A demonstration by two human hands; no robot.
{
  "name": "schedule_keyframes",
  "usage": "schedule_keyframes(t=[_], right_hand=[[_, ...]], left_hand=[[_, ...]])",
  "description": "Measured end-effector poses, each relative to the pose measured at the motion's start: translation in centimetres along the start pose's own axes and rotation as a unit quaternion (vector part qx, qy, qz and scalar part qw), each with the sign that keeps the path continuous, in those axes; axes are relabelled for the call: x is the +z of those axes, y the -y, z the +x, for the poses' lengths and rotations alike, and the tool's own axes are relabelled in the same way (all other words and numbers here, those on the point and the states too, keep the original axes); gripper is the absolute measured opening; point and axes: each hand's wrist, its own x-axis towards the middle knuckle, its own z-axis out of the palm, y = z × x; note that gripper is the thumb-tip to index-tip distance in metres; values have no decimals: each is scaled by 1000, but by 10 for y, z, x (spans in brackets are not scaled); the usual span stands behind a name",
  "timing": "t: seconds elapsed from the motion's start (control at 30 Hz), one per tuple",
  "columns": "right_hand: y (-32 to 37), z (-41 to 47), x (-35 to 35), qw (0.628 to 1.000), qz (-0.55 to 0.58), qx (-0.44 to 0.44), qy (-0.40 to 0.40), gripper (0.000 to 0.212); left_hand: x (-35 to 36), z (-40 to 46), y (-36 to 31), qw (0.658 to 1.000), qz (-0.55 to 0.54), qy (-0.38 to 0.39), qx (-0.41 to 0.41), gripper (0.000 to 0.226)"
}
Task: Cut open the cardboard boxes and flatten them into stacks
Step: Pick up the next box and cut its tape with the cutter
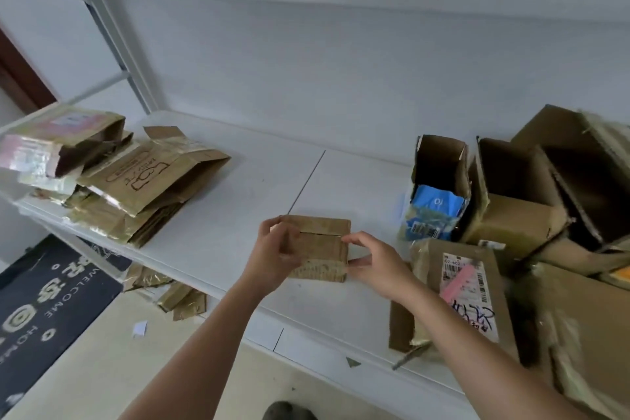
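A small brown cardboard box [322, 247] is held just above the white table [238, 201], near its front edge. My left hand [278, 249] grips the box's left side, fingers curled over its top corner. My right hand [373, 261] pinches the box's right edge between thumb and fingers. A seam or slit runs across the box's upper face. A stack of flattened cardboard [136, 187] lies at the table's left end. No cutter is clearly in either hand.
Several open boxes [531, 187] stand at the right, one with a blue wrapper [431, 211]. A labelled box [467, 286] lies beside my right forearm. Cardboard scraps [174, 293] and a dark doormat [44, 303] lie on the floor at the left. A wall stands behind the table.
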Motion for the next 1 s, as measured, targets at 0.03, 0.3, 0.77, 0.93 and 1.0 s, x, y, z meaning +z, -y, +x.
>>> schedule_keyframes(t=[0.03, 0.3, 0.77, 0.93, 1.0], right_hand=[[-1, -3, -3, 1000, 3, 0, 8, 41], [-3, -18, -25, 998, -62, -24, -1, 75], [-2, -6, -21, 977, -112, -3, -179, 36], [2, -22, -53, 903, -360, 80, -219, 30], [2, -35, -69, 843, -477, 146, -202, 16]], left_hand=[[2, 0, -3, 1000, 14, -7, 0, 36], [12, 21, -18, 984, -23, -87, -156, 24], [13, 2, -17, 976, -1, 132, -172, 61], [20, 6, -19, 974, 41, 93, -203, 49], [23, 6, -27, 966, 49, 120, -222, 46]])
